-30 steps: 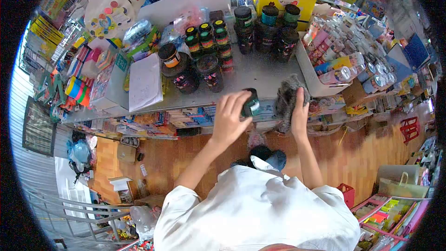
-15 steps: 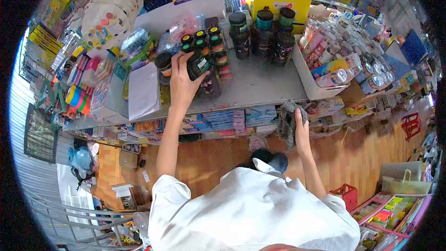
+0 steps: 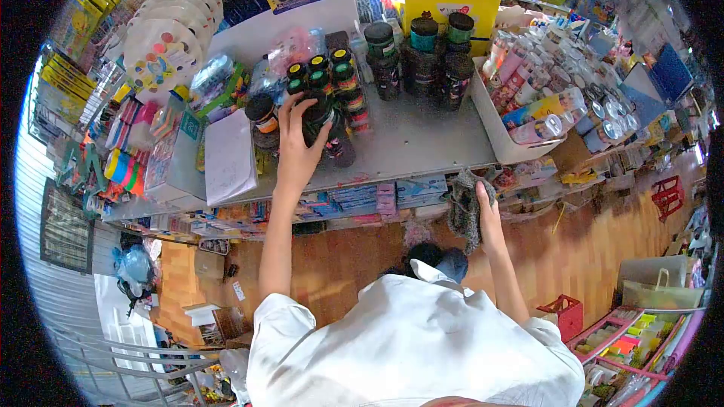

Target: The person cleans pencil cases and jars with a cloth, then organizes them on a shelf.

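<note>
On the grey shelf, my left hand (image 3: 298,152) is curled around a dark, black-lidded jar (image 3: 320,114), which now looks upright. It appears to sit on top of another dark jar (image 3: 340,149), though my fingers partly hide the contact. To the left of my fingers is a jar with an orange band (image 3: 262,111). Small stacked bottles with yellow-dotted caps (image 3: 343,73) stand just behind. Down by the shelf's front edge, my right hand (image 3: 488,211) grips a crumpled grey cloth (image 3: 463,211) that hangs below it.
Tall dark jars (image 3: 424,60) stand farther back on the shelf (image 3: 411,139). A white basket (image 3: 520,152) full of tubes is at the right. White paper (image 3: 230,154) lies at the left near the edge. Stacked packets (image 3: 351,203) fill the level below.
The jar in my left hand has gone from tilted, label showing, to more upright over the lower jar. My right hand keeps the cloth almost in place. The view has shifted slightly.
</note>
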A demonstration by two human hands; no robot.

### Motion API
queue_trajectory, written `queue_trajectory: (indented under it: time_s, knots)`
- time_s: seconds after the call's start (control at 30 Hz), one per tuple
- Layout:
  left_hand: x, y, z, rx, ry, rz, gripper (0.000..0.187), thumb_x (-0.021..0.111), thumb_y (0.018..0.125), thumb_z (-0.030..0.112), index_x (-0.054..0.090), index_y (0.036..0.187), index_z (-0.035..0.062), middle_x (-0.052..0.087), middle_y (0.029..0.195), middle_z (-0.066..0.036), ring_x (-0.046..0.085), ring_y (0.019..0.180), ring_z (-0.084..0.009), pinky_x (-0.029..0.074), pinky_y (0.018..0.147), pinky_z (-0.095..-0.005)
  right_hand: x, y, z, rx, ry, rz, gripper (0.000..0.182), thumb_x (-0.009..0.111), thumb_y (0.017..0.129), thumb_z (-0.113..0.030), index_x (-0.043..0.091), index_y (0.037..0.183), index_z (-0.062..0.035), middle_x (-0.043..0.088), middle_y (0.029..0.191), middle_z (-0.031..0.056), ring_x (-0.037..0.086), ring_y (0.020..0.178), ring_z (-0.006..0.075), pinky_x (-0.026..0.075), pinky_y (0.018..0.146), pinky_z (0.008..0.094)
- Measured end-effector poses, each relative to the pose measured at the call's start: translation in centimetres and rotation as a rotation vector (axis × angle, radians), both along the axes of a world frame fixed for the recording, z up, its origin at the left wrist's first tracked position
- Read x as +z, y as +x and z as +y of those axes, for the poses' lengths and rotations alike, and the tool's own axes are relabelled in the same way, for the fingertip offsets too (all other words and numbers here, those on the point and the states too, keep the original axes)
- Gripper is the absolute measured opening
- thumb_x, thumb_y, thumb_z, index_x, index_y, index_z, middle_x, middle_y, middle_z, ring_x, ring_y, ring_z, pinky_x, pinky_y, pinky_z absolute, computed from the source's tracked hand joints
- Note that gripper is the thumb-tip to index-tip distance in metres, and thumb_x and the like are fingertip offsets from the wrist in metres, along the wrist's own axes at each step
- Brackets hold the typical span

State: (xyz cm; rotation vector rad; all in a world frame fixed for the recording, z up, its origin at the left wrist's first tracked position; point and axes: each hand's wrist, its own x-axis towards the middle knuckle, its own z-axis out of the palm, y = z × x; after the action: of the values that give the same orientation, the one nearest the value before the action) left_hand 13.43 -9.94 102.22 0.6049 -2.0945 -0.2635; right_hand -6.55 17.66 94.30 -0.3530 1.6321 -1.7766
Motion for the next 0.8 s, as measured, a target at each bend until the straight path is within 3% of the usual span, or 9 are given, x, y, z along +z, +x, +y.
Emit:
queue_trajectory:
  time_s: [0.13,0.23,0.3,0.37,0.43,0.57,0.63,0.7,0.8]
  knots:
    - [0.7,-0.4,0.7,0.012,0.004,0.019,0.053,0.073,0.074,0.011,0.047,0.119,0.0064,0.038,0.129,-0.017,0.041,0.120,-0.0361,0.035,0.101,-0.0431,-0.5,0.0,0.2,0.001,-0.026,-0.076,0.052,0.050,0.091,-0.046,0.053,0.118,-0.0015,0.056,0.109,0.0027,0.049,0.097,0.0125,0.039,0.087,0.0260]
    - [1.2,-2.2,4.8,0.087,-0.258,0.312,0.045,0.074,0.071,0.008,0.052,0.110,0.0048,0.050,0.121,-0.016,0.047,0.114,-0.0324,0.037,0.097,-0.0406,0.2,0.0,1.0,-0.078,0.034,-0.046,0.051,0.051,0.091,-0.046,0.053,0.118,-0.0024,0.055,0.109,0.0029,0.049,0.098,0.0126,0.039,0.087,0.0261]
    - [-0.3,-4.5,7.2,-0.070,-0.207,0.342,0.039,0.073,0.071,0.009,0.054,0.106,0.0049,0.054,0.117,-0.015,0.050,0.111,-0.0306,0.038,0.096,-0.0394,1.0,0.0,1.5,-0.030,0.018,-0.099,0.051,0.051,0.091,-0.045,0.053,0.118,-0.0027,0.054,0.112,0.0042,0.049,0.101,0.0130,0.039,0.089,0.0262]
    - [-1.6,-8.3,9.1,-0.273,-0.086,0.285,0.043,0.071,0.073,0.009,0.052,0.111,0.0045,0.052,0.116,-0.017,0.052,0.106,-0.0326,0.040,0.093,-0.0392,1.2,-0.5,2.1,0.004,0.012,-0.060,0.051,0.052,0.091,-0.045,0.052,0.119,-0.0024,0.053,0.114,0.0045,0.048,0.102,0.0130,0.038,0.089,0.0263]
    - [-3.4,-13.2,9.2,-0.306,0.154,0.253,0.043,0.070,0.076,0.013,0.050,0.113,0.0009,0.052,0.114,-0.018,0.051,0.106,-0.0339,0.039,0.094,-0.0379,1.1,-0.8,2.8,0.036,0.006,-0.021,0.052,0.052,0.091,-0.045,0.051,0.119,-0.0022,0.053,0.115,0.0049,0.048,0.104,0.0131,0.038,0.090,0.0265]
    - [-10.0,-23.7,4.6,-0.273,0.341,0.292,0.057,0.073,0.073,0.017,0.044,0.119,-0.0040,0.051,0.115,-0.022,0.050,0.109,-0.0342,0.038,0.096,-0.0379,0.6,-1.0,4.3,-0.058,-0.004,-0.028,0.050,0.052,0.091,-0.044,0.053,0.117,-0.0013,0.057,0.110,0.0041,0.050,0.101,0.0133,0.039,0.090,0.0274]
    - [-9.8,-26.0,5.0,-0.273,0.399,0.317,0.064,0.076,0.070,0.018,0.043,0.121,-0.0041,0.052,0.116,-0.022,0.050,0.112,-0.0318,0.038,0.097,-0.0379,0.1,-1.2,5.3,-0.074,-0.031,-0.010,0.050,0.052,0.091,-0.044,0.055,0.116,-0.0011,0.058,0.107,0.0039,0.050,0.100,0.0136,0.039,0.089,0.0276]
    - [-9.6,-28.0,5.3,-0.178,0.332,0.376,0.068,0.074,0.073,0.019,0.038,0.124,-0.0078,0.048,0.116,-0.026,0.047,0.109,-0.0390,0.037,0.096,-0.0402,-1.0,-1.6,6.5,-0.073,-0.005,-0.005,0.049,0.051,0.091,-0.045,0.057,0.114,-0.0011,0.059,0.106,0.0044,0.051,0.098,0.0141,0.039,0.089,0.0277]
    - [-10.4,-29.9,5.1,-0.048,0.260,0.349,0.071,0.074,0.073,0.021,0.036,0.126,-0.0091,0.047,0.119,-0.027,0.047,0.110,-0.0403,0.037,0.096,-0.0412,-1.8,-2.1,8.4,-0.085,-0.003,-0.014,0.049,0.051,0.091,-0.045,0.057,0.113,-0.0015,0.059,0.107,0.0048,0.051,0.099,0.0142,0.039,0.089,0.0274]
